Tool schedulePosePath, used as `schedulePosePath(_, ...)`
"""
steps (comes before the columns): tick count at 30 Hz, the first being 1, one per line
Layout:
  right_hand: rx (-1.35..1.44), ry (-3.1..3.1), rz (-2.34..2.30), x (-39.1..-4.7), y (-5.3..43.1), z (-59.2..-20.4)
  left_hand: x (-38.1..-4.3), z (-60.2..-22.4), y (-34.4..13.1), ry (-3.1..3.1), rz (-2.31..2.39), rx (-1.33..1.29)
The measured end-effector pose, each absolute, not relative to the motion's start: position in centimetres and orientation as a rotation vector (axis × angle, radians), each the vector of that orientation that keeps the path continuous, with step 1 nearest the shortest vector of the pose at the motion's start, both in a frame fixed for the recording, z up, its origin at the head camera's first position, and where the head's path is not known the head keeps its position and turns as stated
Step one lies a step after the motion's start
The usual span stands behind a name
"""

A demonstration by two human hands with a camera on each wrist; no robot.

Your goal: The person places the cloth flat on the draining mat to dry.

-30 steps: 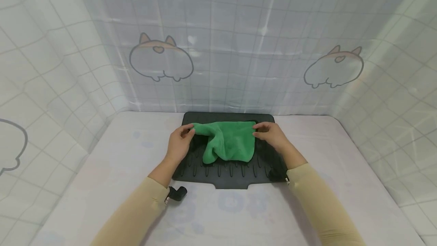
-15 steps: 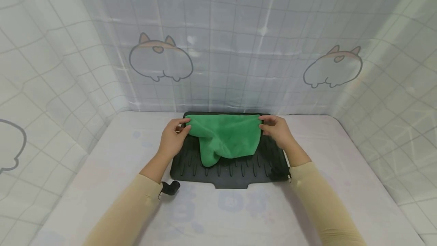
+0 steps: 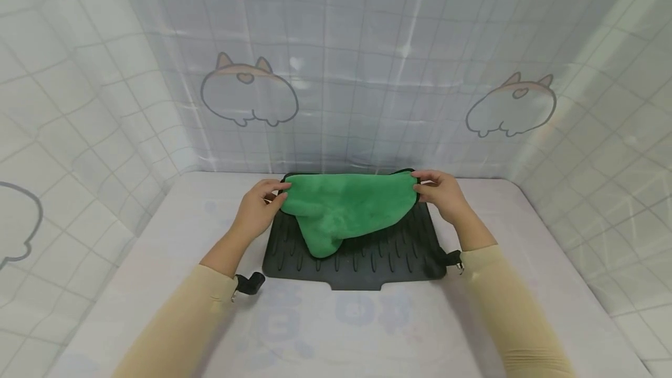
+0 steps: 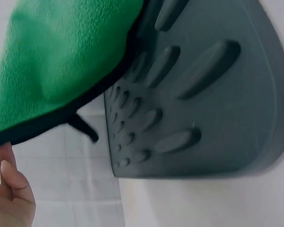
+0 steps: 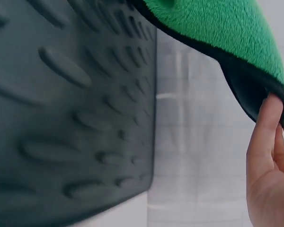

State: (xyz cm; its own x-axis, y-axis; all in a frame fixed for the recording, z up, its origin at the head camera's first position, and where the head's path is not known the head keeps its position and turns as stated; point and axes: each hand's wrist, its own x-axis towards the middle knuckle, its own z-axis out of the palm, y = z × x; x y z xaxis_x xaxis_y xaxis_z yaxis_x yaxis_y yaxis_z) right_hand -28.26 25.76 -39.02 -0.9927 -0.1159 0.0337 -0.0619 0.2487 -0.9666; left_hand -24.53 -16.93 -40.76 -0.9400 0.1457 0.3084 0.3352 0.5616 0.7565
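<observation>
Head view: both hands grasped the green plush towel [image 3: 352,206], 1 at each upper corner. Left hand [image 3: 254,210] pinched the upper-left corner, thumb below, fingertips above, pads brought together on the fabric. Right hand [image 3: 445,196] had the same sort of pinch on the upper-right corner. Right wrist view: thumb and fingers sat on the black edge binding, and a dark flap showed beside the pinch.

Towel was held over the far half of the black ribbed mat [image 3: 362,266], upper edge stretched nearly straight between the 2 hands. Below that it sagged: 1 rounded lobe dropped left of centre toward the near ribs. Contact between lobe and mat: can't tell. Left wrist view: bound edge stood off the mat near the left hand; a short dark strip stuck out under it.

Mat lay flat on the white printed tablecloth [image 3: 325,337], tab on the near edge, far edge close to the tile-print backdrop [image 3: 336,74]. Left hand was just outside the mat's left edge, right hand just past the right. Cloth ran on at both sides and along the near side, between the 2 tan sleeves [image 3: 170,325].
</observation>
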Motion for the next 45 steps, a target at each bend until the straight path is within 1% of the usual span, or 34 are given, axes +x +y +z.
schedulePosePath(6,-0.198,2.431,-1.851,-28.3,27.2,-37.3,-24.4,-40.4,-17.1,-2.62,-1.343,-0.472)
schedulePosePath(11,-0.166,2.437,-1.814,-28.3,27.1,-37.0,-24.7,-40.2,-17.3,-2.668,-1.378,-0.435)
schedulePosePath(18,-0.099,2.449,-1.708,-29.7,25.7,-40.1,-25.6,-40.9,-17.1,-2.803,-1.345,-0.373)
schedulePosePath(21,-0.122,2.49,-1.616,-30.0,25.2,-41.3,-25.8,-41.4,-16.9,-2.861,-1.326,-0.362)
schedulePosePath(25,-0.176,2.511,-1.534,-30.0,24.8,-42.3,-25.9,-41.8,-16.6,-2.913,-1.315,-0.417)
schedulePosePath(33,-0.246,2.488,-1.426,-28.7,25.1,-43.3,-24.6,-42.2,-16.9,-2.88,-1.384,-0.527)
schedulePosePath(45,-0.273,2.318,-1.41,-26.2,26.7,-43.1,-23.0,-43.0,-17.8,-2.837,-1.42,-0.54)
